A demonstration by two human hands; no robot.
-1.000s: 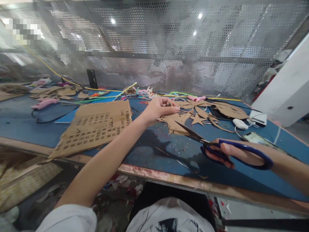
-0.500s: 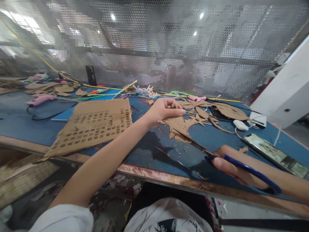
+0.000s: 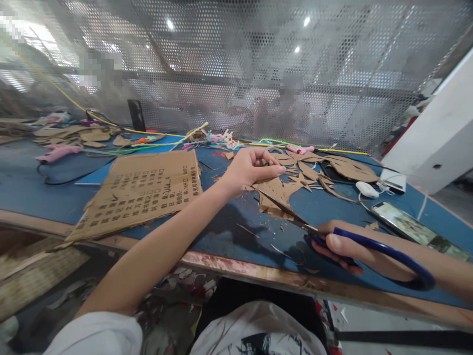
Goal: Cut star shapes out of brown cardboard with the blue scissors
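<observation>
Now the left hand [image 3: 247, 170] grips one cardboard piece [image 3: 276, 193], the right hand [image 3: 356, 254] one pair of scissors [image 3: 307, 227].

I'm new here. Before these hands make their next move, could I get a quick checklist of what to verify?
1. Scissors in the right hand: ok, held by the blue handles.
2. Left hand clear of the blades: cannot tell; the tips look close.
3. Left hand gripping the cut cardboard: cannot tell; the contact is hidden.
4. Phone away from the blades: ok, beyond the right forearm.
5. Printed cardboard sheet away from the blades: ok, left of them.
</observation>
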